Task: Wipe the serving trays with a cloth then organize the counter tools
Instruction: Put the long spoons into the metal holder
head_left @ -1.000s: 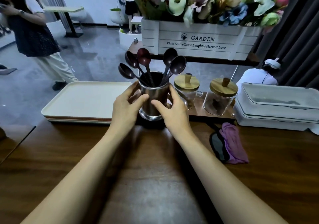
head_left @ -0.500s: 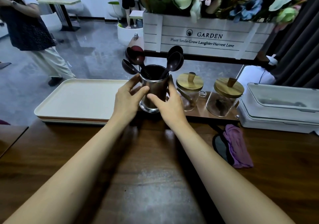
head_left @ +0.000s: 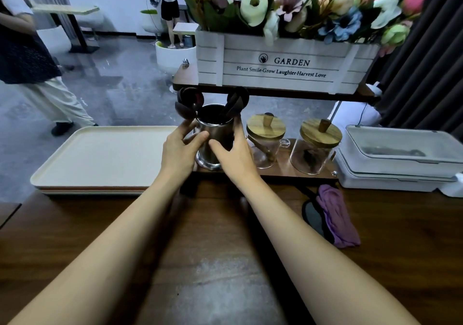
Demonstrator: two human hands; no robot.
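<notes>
Gripping steel cup [head_left: 220, 131] mid-frame w/ left hand [head_left: 178, 149] + right hand [head_left: 238, 156], dark spoons [head_left: 189, 97] inside; lidded glass jars [head_left: 313, 156] just right, contents unclear.

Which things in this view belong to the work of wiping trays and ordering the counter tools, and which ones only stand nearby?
Belong to the job: stacked serving trays; purple cloth; metal cup of dark spoons, gripped by the left hand and right hand.

Only standing nearby: two lidded glass jars; white flower box; white lidded container.
</notes>
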